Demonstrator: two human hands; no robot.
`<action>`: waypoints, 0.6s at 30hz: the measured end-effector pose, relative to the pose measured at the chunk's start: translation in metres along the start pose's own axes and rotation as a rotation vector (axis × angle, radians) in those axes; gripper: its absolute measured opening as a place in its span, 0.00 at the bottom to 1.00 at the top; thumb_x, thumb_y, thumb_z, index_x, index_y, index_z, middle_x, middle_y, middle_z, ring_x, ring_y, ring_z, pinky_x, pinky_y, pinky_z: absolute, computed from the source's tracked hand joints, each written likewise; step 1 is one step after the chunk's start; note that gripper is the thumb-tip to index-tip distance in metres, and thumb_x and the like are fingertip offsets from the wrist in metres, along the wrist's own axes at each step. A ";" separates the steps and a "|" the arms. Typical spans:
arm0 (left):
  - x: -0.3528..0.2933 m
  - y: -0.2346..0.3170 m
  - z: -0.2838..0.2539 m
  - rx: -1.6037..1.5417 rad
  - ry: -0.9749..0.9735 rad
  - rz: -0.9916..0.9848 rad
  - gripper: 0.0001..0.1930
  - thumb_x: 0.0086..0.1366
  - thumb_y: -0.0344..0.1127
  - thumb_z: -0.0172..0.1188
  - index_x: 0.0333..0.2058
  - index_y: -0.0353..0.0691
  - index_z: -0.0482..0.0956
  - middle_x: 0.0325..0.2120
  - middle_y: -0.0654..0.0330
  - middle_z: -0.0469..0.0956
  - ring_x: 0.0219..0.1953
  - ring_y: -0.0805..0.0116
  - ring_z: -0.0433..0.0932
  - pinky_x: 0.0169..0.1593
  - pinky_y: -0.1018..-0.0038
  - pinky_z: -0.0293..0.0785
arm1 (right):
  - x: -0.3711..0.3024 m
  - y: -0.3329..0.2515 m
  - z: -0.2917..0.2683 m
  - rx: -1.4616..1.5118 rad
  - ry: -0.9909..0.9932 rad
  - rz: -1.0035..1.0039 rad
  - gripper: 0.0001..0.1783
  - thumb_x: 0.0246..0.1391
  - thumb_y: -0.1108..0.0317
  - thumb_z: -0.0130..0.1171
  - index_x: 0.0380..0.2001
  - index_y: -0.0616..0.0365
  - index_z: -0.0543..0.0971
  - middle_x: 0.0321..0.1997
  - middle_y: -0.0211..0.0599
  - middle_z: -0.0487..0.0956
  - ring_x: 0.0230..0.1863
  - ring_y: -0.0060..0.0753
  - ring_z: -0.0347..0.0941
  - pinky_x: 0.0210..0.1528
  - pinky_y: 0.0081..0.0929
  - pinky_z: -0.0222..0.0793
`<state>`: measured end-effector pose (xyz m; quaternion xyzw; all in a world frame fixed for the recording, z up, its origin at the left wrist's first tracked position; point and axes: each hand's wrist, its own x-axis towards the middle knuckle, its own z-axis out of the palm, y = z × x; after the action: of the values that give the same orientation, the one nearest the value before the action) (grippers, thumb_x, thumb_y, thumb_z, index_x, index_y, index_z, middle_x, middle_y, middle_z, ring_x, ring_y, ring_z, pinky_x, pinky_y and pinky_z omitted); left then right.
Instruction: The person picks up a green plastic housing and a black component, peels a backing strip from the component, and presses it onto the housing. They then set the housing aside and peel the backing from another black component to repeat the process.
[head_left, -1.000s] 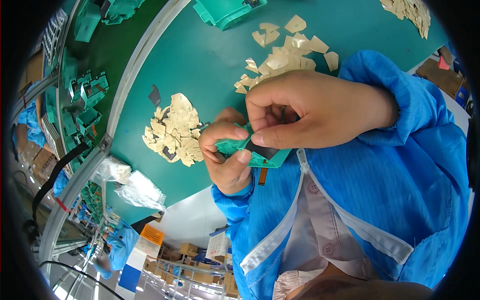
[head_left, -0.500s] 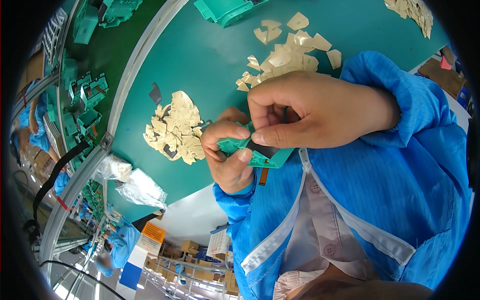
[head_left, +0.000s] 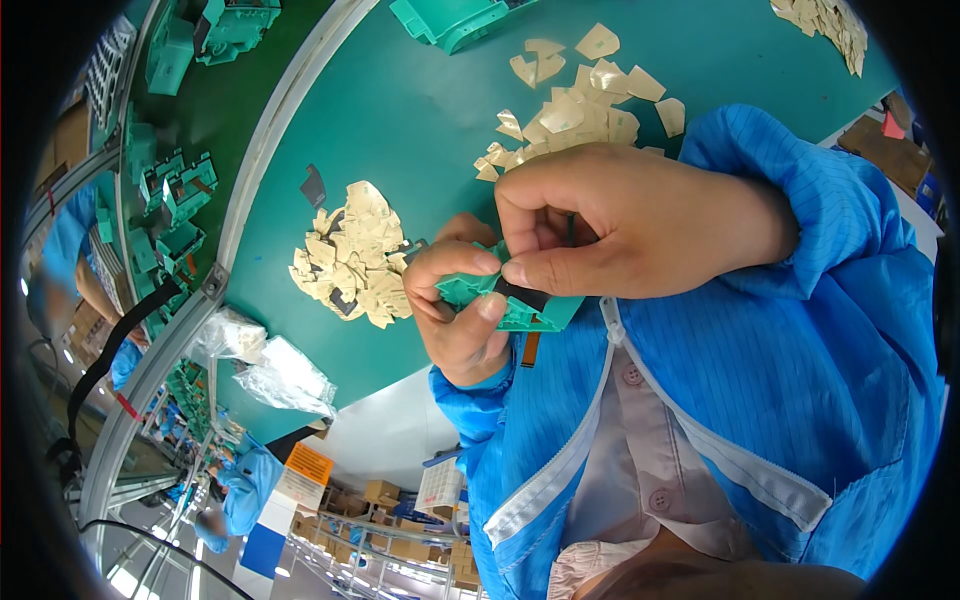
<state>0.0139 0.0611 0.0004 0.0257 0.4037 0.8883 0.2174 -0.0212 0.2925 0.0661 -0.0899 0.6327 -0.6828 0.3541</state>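
By the jacket (head_left: 730, 400), left grip (head_left: 452, 325) pinches a green housing (head_left: 558, 317) (black pad (head_left: 527, 298) inside), right grip (head_left: 640, 225) unclear.

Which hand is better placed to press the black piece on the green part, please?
Probably the right hand: its thumb is at the upper edge of the black piece. The left hand is occupied, gripping the left end of the green part.

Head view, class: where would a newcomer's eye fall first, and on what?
Probably the left hand, gripping a green plastic part near the middle, and the right hand, at the black piece on that part. Cream pieces stand out on the green table, in one heap left of the hands and another above the right hand; a blue jacket fills the lower right.
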 end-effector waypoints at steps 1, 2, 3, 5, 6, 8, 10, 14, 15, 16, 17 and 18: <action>0.000 0.001 0.000 0.000 -0.002 0.000 0.15 0.56 0.31 0.65 0.43 0.35 0.77 0.39 0.48 0.73 0.42 0.57 0.78 0.49 0.64 0.79 | 0.000 0.000 0.000 -0.017 0.008 0.003 0.10 0.62 0.66 0.62 0.31 0.59 0.75 0.24 0.27 0.74 0.25 0.16 0.67 0.26 0.21 0.63; 0.000 0.003 -0.001 0.061 0.000 0.014 0.16 0.56 0.31 0.65 0.43 0.35 0.77 0.39 0.49 0.73 0.41 0.59 0.77 0.48 0.66 0.78 | 0.000 0.001 0.002 -0.018 0.010 0.002 0.10 0.62 0.66 0.62 0.31 0.59 0.75 0.24 0.27 0.74 0.25 0.16 0.67 0.26 0.21 0.63; 0.002 0.006 0.002 0.124 0.006 0.030 0.16 0.55 0.30 0.65 0.43 0.34 0.77 0.38 0.50 0.72 0.40 0.61 0.77 0.46 0.68 0.78 | 0.001 0.003 0.004 -0.028 0.047 -0.025 0.10 0.62 0.66 0.63 0.31 0.59 0.75 0.24 0.27 0.74 0.25 0.16 0.67 0.26 0.20 0.63; 0.004 0.010 0.021 0.203 0.122 0.053 0.15 0.50 0.29 0.67 0.39 0.34 0.79 0.34 0.55 0.72 0.35 0.68 0.73 0.40 0.73 0.70 | 0.002 0.005 0.006 -0.035 0.082 -0.054 0.10 0.62 0.65 0.63 0.31 0.59 0.75 0.24 0.27 0.74 0.26 0.16 0.68 0.26 0.20 0.63; 0.007 0.011 0.030 0.276 0.234 0.075 0.15 0.46 0.29 0.69 0.35 0.34 0.81 0.29 0.59 0.72 0.30 0.74 0.68 0.34 0.79 0.63 | 0.001 0.006 0.007 -0.005 0.094 -0.040 0.10 0.62 0.65 0.63 0.32 0.59 0.75 0.25 0.26 0.74 0.26 0.16 0.68 0.27 0.20 0.63; 0.007 0.013 0.033 0.299 0.238 0.081 0.15 0.46 0.28 0.69 0.35 0.34 0.82 0.29 0.60 0.72 0.30 0.74 0.68 0.35 0.79 0.63 | 0.001 0.008 0.008 0.025 0.110 -0.027 0.10 0.61 0.65 0.63 0.32 0.59 0.76 0.26 0.26 0.74 0.27 0.16 0.68 0.27 0.20 0.63; 0.008 0.013 0.034 0.323 0.244 0.085 0.15 0.46 0.28 0.69 0.35 0.34 0.82 0.29 0.60 0.72 0.30 0.74 0.68 0.35 0.79 0.63 | 0.001 0.012 0.009 0.110 0.111 -0.018 0.08 0.61 0.66 0.63 0.33 0.59 0.77 0.28 0.25 0.75 0.29 0.15 0.69 0.29 0.19 0.65; 0.006 0.016 0.032 0.333 0.262 0.110 0.15 0.46 0.28 0.69 0.35 0.34 0.82 0.29 0.61 0.71 0.29 0.74 0.68 0.36 0.79 0.63 | 0.001 0.011 0.011 0.111 0.126 -0.041 0.07 0.61 0.67 0.62 0.35 0.60 0.77 0.29 0.25 0.76 0.31 0.16 0.69 0.32 0.18 0.67; 0.005 0.016 0.030 0.336 0.254 0.113 0.15 0.46 0.28 0.69 0.36 0.34 0.82 0.29 0.61 0.71 0.29 0.74 0.68 0.36 0.79 0.63 | 0.001 0.011 0.012 0.118 0.126 -0.034 0.07 0.61 0.68 0.62 0.35 0.60 0.78 0.29 0.25 0.76 0.32 0.16 0.70 0.33 0.18 0.68; 0.005 0.016 0.028 0.337 0.250 0.109 0.15 0.46 0.28 0.69 0.36 0.34 0.82 0.29 0.61 0.71 0.29 0.74 0.68 0.36 0.79 0.63 | 0.002 0.011 0.013 0.125 0.127 -0.026 0.06 0.61 0.68 0.61 0.35 0.60 0.78 0.30 0.26 0.76 0.32 0.16 0.71 0.33 0.18 0.69; 0.004 0.017 0.028 0.336 0.256 0.106 0.15 0.46 0.28 0.69 0.36 0.34 0.82 0.29 0.60 0.71 0.29 0.74 0.68 0.36 0.79 0.63 | 0.003 0.011 0.014 0.129 0.132 -0.027 0.06 0.61 0.68 0.61 0.35 0.60 0.78 0.30 0.26 0.76 0.32 0.16 0.71 0.33 0.18 0.69; 0.005 0.017 0.028 0.335 0.264 0.104 0.15 0.46 0.28 0.69 0.36 0.34 0.82 0.29 0.60 0.71 0.30 0.74 0.68 0.36 0.79 0.63 | 0.003 0.010 0.013 0.116 0.135 -0.017 0.06 0.61 0.69 0.61 0.35 0.60 0.78 0.30 0.26 0.77 0.33 0.16 0.71 0.34 0.18 0.70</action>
<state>0.0097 0.0729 0.0312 -0.0345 0.5686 0.8146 0.1091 -0.0121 0.2805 0.0578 -0.0285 0.6137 -0.7257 0.3096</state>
